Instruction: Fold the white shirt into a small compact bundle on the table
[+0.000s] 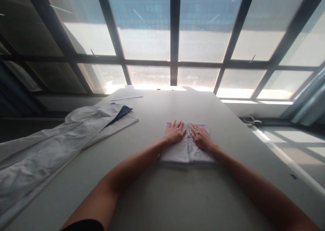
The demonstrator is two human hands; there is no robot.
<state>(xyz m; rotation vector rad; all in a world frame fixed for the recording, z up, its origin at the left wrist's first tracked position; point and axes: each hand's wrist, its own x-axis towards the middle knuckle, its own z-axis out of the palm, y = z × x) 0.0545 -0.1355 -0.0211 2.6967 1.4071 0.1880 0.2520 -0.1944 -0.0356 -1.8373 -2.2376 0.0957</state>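
A folded white garment (177,154) lies as a neat rectangle on the white table (162,193), with a seam or placket running down its middle. My left hand (175,132) rests flat on its upper left part, fingers slightly spread. On the upper right part my right hand (201,137) lies flat too, fingers stretched out and pointing away from me. Both palms press on the cloth from above, and neither hand grips it. The hands are a short way apart, one on each side of the middle line.
A long white garment with a dark inner patch (122,113) stretches along the table's left side. Beyond it lie thin white sheets (127,98). Large framed windows (175,38) stand behind the table. A coiled cable (249,120) sits off its right edge, near a curtain (308,102).
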